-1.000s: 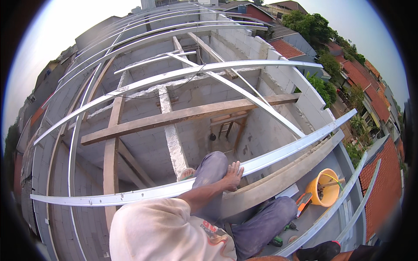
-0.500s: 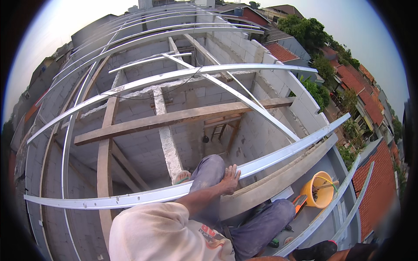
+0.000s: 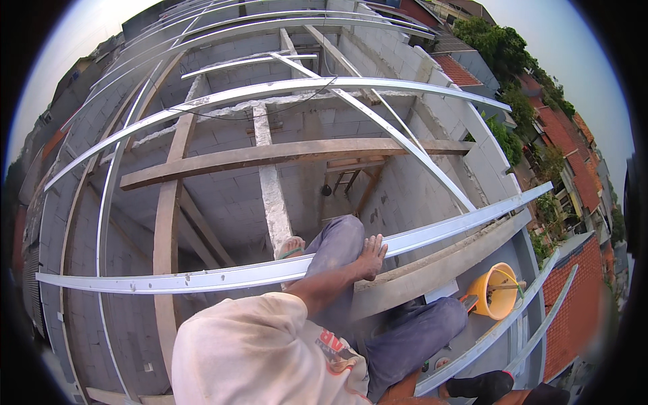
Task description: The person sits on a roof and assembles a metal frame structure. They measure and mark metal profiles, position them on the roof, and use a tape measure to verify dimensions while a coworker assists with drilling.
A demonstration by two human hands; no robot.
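Note:
My left hand [image 3: 371, 258] lies on top of a long silvery metal roof channel [image 3: 223, 279], palm down with its fingers stretched out over it. The channel crosses in front of me from the far left to the right, passing over my bent left leg [image 3: 334, 250]. My left foot [image 3: 291, 247], in a green-strapped sandal, is on a rough concrete beam [image 3: 271, 196] behind the channel. Bare skin, apparently my right forearm [image 3: 405, 386], shows at the lower edge. I cannot make out my right hand.
Below the open frame is a deep drop between block walls [image 3: 439, 175]. Wooden beams [image 3: 297, 160] and more metal channels [image 3: 270, 86] cross it. On the right, a yellow bucket [image 3: 480, 297] stands in a grey gutter beside loose channels [image 3: 499, 337]. Dark-covered limbs [image 3: 482, 383] appear at lower right.
The picture has shifted, so the beams sit higher and the gutter lies differently. My left hand stays on the channel, its fingers closer together. Less of the orange tool by the bucket shows.

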